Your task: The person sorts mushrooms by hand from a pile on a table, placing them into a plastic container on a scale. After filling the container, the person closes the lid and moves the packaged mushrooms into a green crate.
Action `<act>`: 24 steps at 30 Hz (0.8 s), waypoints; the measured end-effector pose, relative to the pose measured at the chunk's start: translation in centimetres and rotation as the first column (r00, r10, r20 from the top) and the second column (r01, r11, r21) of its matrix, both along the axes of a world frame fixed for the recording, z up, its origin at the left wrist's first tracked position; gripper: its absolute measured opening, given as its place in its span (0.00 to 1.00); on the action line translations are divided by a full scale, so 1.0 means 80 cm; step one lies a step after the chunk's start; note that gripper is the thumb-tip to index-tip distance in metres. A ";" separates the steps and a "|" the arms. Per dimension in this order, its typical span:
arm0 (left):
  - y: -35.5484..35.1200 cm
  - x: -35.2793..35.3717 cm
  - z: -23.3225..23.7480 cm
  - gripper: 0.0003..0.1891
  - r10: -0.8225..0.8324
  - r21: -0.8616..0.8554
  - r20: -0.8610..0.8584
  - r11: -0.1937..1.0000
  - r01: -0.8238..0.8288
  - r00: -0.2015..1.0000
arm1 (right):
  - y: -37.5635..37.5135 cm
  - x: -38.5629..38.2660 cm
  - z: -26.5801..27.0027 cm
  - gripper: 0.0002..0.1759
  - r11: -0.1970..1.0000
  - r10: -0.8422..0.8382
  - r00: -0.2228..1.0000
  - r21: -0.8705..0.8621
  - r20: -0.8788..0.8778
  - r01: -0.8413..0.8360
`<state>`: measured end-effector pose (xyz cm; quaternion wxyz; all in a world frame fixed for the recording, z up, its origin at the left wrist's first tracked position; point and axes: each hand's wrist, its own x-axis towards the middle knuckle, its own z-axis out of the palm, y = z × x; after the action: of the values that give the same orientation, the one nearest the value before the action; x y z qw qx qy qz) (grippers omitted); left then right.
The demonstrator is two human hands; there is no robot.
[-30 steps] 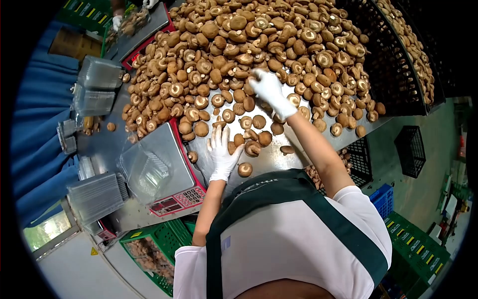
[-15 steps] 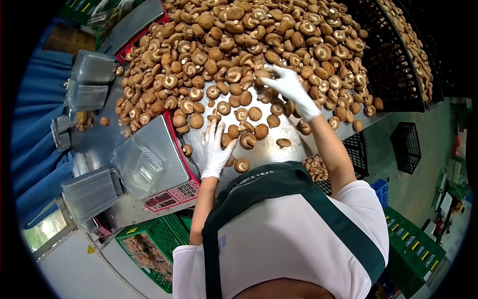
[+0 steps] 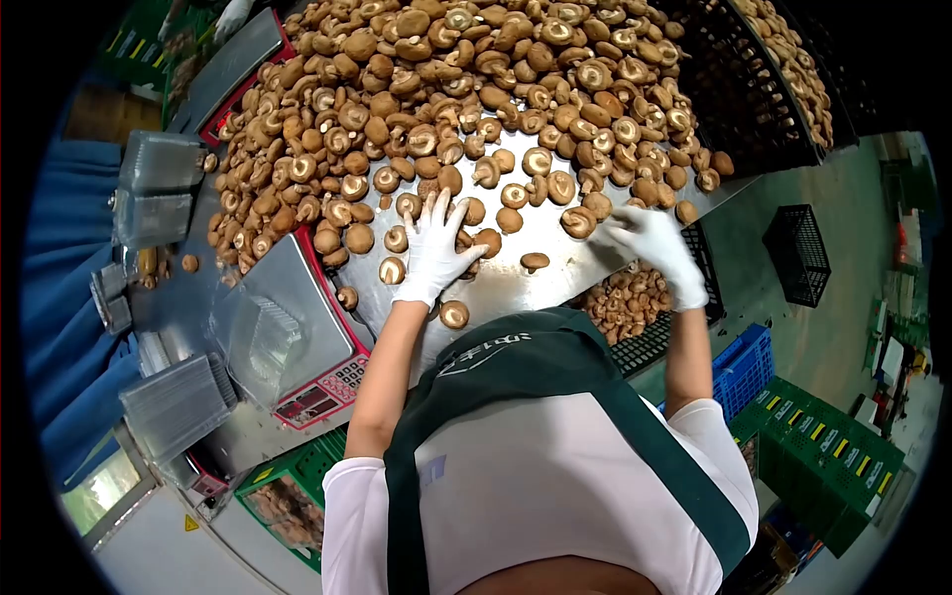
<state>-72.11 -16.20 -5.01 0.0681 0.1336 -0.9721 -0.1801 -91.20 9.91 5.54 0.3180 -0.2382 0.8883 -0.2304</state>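
My left hand [image 3: 436, 250], in a white glove, lies with its fingers spread over several brown mushrooms on the metal table; part of what is under the palm is hidden. A mushroom [image 3: 487, 241] shows beside its thumb. My right hand [image 3: 659, 250], gloved too, is at the table's right edge with its fingers stretched out to the left and no mushroom visible in them. Near its fingertips is a mushroom [image 3: 579, 222] with its stem side up. Below that hand, a black crate holds small mushrooms [image 3: 627, 302].
A large mushroom heap [image 3: 436, 79] covers the back of the metal table [image 3: 555, 268]. On the left stand a red-framed scale [image 3: 317, 297] with clear plastic trays and stacked clear containers [image 3: 174, 397]. A full black crate [image 3: 764, 79] stands at the back right.
My right hand has moved from the heap's edge, where it held a mushroom, towards me and right to the table edge. My left hand has spread its fingers. The whole view has shifted slightly.
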 end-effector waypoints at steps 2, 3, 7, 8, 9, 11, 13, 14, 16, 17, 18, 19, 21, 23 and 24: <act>0.002 0.005 -0.008 0.35 0.047 -0.042 0.052 0.998 -0.045 0.998 | -0.050 0.020 -0.034 0.21 0.987 0.075 0.994 -0.136 -0.080 -0.086; 0.002 0.010 -0.011 0.33 0.106 -0.080 0.105 0.992 -0.098 0.989 | -0.078 0.032 -0.055 0.20 0.955 0.161 0.960 -0.210 -0.230 -0.211; -0.005 0.050 -0.011 0.23 0.178 -0.084 0.067 0.981 -0.172 0.982 | -0.196 0.081 -0.143 0.09 0.884 0.267 0.762 -0.165 -0.589 -0.437; -0.004 0.060 -0.004 0.23 0.197 -0.089 0.107 0.978 -0.188 0.974 | -0.213 0.088 -0.155 0.09 0.879 0.379 0.698 0.001 -0.608 -0.477; -0.004 0.069 -0.006 0.23 0.200 -0.094 0.106 0.977 -0.190 0.974 | -0.225 0.093 -0.182 0.08 0.873 0.316 0.659 -0.062 -0.682 -0.483; -0.006 0.085 -0.015 0.24 0.248 -0.061 0.054 0.968 -0.244 0.967 | -0.242 0.090 -0.183 0.10 0.870 0.401 0.632 0.059 -0.663 -0.490; -0.002 0.093 -0.015 0.27 0.260 -0.074 0.038 0.964 -0.257 0.965 | -0.225 0.081 -0.139 0.13 0.867 0.441 0.785 -0.020 -0.434 -0.498; -0.001 0.095 -0.019 0.27 0.265 -0.053 0.028 0.963 -0.263 0.964 | -0.210 0.077 -0.144 0.17 0.891 0.322 0.818 -0.140 -0.476 -0.432; 0.006 0.096 -0.024 0.29 0.283 0.081 0.001 0.956 -0.282 0.959 | -0.158 0.065 -0.087 0.22 0.895 0.286 0.893 -0.237 -0.348 -0.379; 0.011 0.094 -0.025 0.29 0.285 0.090 0.008 0.955 -0.284 0.959 | -0.128 0.052 -0.080 0.24 0.901 0.333 0.910 -0.200 -0.246 -0.384; 0.016 0.089 -0.024 0.29 0.282 0.043 0.015 0.958 -0.283 0.959 | -0.095 0.039 -0.070 0.23 0.916 0.377 0.903 -0.064 -0.207 -0.397; 0.019 0.084 -0.022 0.29 0.280 -0.006 0.022 0.960 -0.280 0.960 | -0.059 0.029 -0.045 0.21 0.905 0.408 0.896 -0.053 -0.174 -0.422; 0.025 0.071 -0.015 0.31 0.272 0.007 0.024 0.962 -0.273 0.962 | 0.001 0.017 -0.015 0.17 0.931 0.361 0.925 0.000 -0.116 -0.364; 0.030 0.056 -0.013 0.32 0.214 -0.020 -0.026 0.977 -0.214 0.976 | 0.055 0.005 -0.028 0.21 0.884 0.337 0.940 0.361 -0.049 -0.298; 0.030 0.051 -0.014 0.33 0.183 -0.021 -0.035 0.983 -0.183 0.983 | 0.062 0.007 -0.023 0.22 0.877 0.317 0.941 0.414 -0.121 -0.242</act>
<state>-68.05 -13.83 -6.16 0.1020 0.2186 -0.9566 -0.1638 -90.60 14.84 3.70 0.3055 -0.3159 0.8979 0.0244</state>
